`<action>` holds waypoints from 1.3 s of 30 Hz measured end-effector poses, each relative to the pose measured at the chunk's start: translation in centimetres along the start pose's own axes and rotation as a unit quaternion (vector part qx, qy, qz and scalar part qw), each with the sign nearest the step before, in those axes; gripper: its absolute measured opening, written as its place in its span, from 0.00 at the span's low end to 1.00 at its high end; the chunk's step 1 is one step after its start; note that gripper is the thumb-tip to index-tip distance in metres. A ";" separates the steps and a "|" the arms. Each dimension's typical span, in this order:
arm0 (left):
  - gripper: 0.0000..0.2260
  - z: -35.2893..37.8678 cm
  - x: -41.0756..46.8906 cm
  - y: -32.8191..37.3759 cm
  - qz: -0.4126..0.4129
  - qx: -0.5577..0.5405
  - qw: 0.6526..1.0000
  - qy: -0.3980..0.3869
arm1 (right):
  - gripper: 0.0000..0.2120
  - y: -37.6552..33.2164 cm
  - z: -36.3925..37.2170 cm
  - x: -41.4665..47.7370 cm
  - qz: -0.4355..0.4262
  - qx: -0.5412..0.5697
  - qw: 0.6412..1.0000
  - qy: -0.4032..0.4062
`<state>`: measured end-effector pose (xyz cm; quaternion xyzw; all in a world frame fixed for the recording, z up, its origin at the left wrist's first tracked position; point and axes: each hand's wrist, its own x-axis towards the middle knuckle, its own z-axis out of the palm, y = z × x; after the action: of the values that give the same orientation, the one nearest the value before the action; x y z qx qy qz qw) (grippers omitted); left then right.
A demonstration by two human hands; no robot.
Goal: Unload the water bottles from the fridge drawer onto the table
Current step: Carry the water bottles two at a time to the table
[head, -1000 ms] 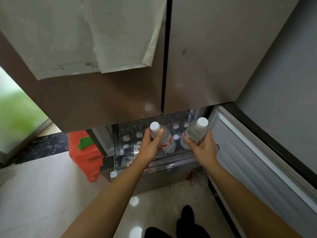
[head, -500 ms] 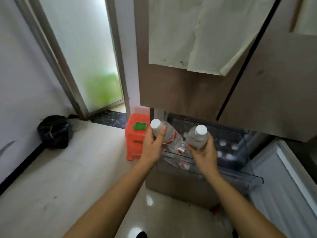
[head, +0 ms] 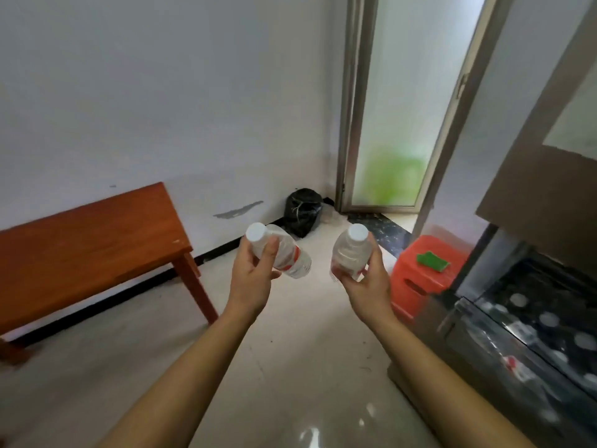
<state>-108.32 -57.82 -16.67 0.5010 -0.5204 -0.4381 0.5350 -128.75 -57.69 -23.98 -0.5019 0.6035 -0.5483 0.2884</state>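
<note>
My left hand (head: 253,276) grips a clear water bottle (head: 284,253) with a white cap and red label, tilted so the cap points up-left. My right hand (head: 368,282) holds a second white-capped water bottle (head: 350,250), nearly upright. Both are held out in front of me over the floor. The wooden table (head: 90,240) stands against the wall at the left, its top bare. The open fridge drawer (head: 529,331) sits at the lower right, with several white-capped bottles inside.
An orange plastic stool (head: 423,279) with a green sponge (head: 431,260) on it stands beside the fridge. A black rubbish bag (head: 302,210) lies in the corner by a frosted glass door (head: 400,124). Pale tiled floor stretches between fridge and table.
My view has swung left, away from the fridge toward the table. Both hands, each still holding a bottle, have left the drawer and are now over the floor.
</note>
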 end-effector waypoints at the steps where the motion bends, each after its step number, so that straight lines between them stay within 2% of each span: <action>1: 0.18 -2.8 0.1 0.1 0.001 0.002 1.000 0.022 | 0.43 -1.0 2.5 -0.4 -0.008 -0.006 1.000 -0.025; 5: 0.22 -14.0 0.6 -0.9 0.000 0.023 0.994 0.105 | 0.43 -4.6 13.2 -2.0 -0.045 -0.014 0.994 -0.097; 9: 0.10 -25.5 1.4 -2.7 0.013 0.103 0.979 0.175 | 0.42 -7.9 24.4 -4.0 -0.067 -0.009 0.987 -0.148; 15: 0.20 -39.6 2.8 -4.1 0.029 0.247 0.936 0.248 | 0.41 -12.6 38.7 -5.6 -0.082 -0.007 0.969 -0.231; 19: 0.28 -46.4 4.9 -5.3 0.010 0.254 0.924 0.285 | 0.42 -14.6 46.1 -5.5 -0.095 -0.015 0.956 -0.277; 25: 0.26 -54.1 10.4 -7.9 -0.018 0.265 0.912 0.314 | 0.38 -15.0 57.1 -2.8 -0.097 -0.009 0.941 -0.324; 31: 0.20 -61.2 20.5 -9.3 -0.044 0.261 0.905 0.333 | 0.36 -15.0 69.9 3.9 -0.106 0.002 0.927 -0.359; 39: 0.25 -72.4 31.2 -9.9 -0.047 0.266 0.881 0.387 | 0.36 -18.4 85.5 11.8 -0.109 0.011 0.917 -0.385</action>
<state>-33.42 -84.04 -19.66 0.7780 -0.3444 -0.0787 0.5195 -50.52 -98.45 -23.97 -0.7336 0.3814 -0.3477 0.4421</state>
